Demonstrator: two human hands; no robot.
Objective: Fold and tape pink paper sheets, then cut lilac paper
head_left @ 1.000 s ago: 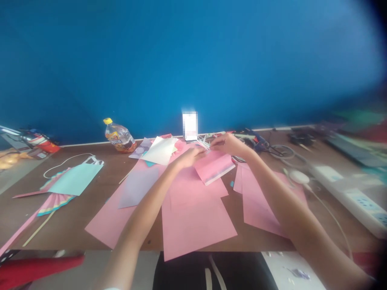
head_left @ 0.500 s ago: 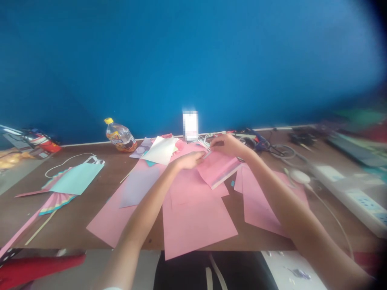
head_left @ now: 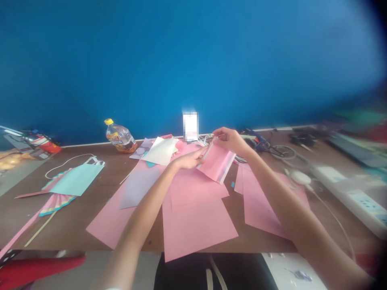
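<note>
Working the pale edge strip of the pink sheet (head_left: 215,162), seemingly, with left fingers (head_left: 200,154) pinching its left edge, right fingers (head_left: 220,132) its top, loose paper (head_left: 198,231) nearer the body; next move likely needs it taut.

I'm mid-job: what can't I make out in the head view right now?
All in the head view:
Held pink paper: underside faces away; the right hand covers part of its upper edge.
Screen: content pixelated out.
Bottle label: small lettering blurred.
Yellow object: cut off by the left edge, blurred.
</note>
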